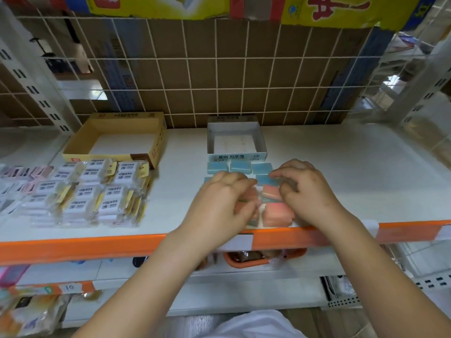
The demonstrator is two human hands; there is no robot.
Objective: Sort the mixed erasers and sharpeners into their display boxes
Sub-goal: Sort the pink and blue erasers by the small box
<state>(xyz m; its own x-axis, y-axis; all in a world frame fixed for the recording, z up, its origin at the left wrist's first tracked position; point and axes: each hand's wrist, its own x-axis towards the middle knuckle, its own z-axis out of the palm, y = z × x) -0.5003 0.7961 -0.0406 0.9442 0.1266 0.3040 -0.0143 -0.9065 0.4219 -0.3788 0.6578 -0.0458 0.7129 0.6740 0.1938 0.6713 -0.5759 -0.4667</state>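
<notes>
**Both hands over the pink and blue erasers at the shelf front**

Your left hand [220,202] covers much of the eraser cluster, so you cannot see how many pieces lie under it; its fingers are curled down over the pink erasers [277,211], but whether they actually grip one is hidden. Your right hand [301,191] curls at the cluster's right edge, its fingertips pressed together on a blue eraser [264,179]; motion blur makes the exact hold unclear.

From the cluster, a row of blue erasers [240,167] lies at 12 o'clock, just in front of the white-and-blue display box [235,142]. That box stands open with a pale insert on its floor; its front label carries Korean writing too soft to read with confidence. At 10 o'clock sits the yellow cardboard display box [117,139], also open, with Korean print on its back flap and a red mark at the front corner.

At 9 o'clock, the wrapped white erasers [97,191] are spread in rows, each printed "2B" with smaller illegible text. Farther left, pinkish packets [22,173] are cut off by the frame edge and blurred.

The white shelf [341,167] has an orange front strip [73,248]. Below it, a tag on the lower shelf reads "10" [69,287]. An orange tray [263,258] underneath is mostly hidden by your arms.
</notes>
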